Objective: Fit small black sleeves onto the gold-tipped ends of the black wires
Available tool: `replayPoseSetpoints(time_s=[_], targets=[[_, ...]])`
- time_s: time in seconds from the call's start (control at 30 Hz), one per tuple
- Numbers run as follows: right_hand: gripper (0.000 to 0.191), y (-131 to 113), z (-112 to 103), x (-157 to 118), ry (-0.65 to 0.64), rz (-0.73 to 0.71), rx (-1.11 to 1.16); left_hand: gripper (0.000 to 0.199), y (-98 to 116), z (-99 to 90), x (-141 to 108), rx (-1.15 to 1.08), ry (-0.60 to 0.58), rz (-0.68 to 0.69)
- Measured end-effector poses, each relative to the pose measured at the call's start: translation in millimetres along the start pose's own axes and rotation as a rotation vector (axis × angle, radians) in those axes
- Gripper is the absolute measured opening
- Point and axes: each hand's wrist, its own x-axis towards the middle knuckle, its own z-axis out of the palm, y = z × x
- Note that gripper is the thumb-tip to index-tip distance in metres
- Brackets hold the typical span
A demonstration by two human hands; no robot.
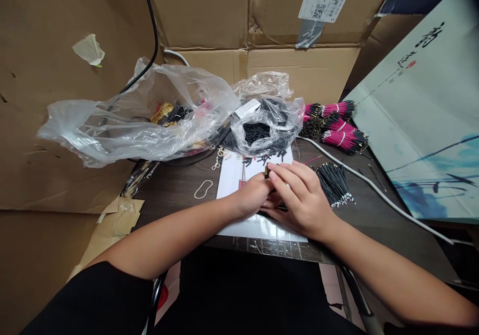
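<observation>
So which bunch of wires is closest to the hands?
The black bunch with silver tips. It lies just beside the right hand, while the pink bunches sit farther away.

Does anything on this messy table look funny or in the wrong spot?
Yes, a loose pale rubber band lies alone on the dark table, while the pink wire bundles have bands around them. A crumpled pale scrap also clings oddly to the cardboard wall.

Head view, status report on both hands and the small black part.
Left hand and right hand meet on small black part; white printed sheet beneath; black wire bundle beside right hand.
</observation>
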Motion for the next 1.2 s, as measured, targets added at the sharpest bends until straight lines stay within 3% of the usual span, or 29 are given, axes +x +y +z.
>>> replayPoseSetpoints(time_s=[0.4, 0.73, 1.2], targets=[[0.090, 6.7, 3.4, -8.7, 0.057, 0.051, 0.119, 0.046, 2.7, 4.8, -3.2, 0.071, -0.051, 0.013], [0.088, 5.8, 1.2, -7.2, -0.036, 0.104, 0.055, 0.050, 4.1, 6.7, -4.3, 0.120, -0.067, 0.003], [0.083, 2.3, 4.9, -6.6, 0.080, 0.084, 0.015, 0.047, 4.7, 6.8, -5.9, 0.188, -0.084, 0.015]])
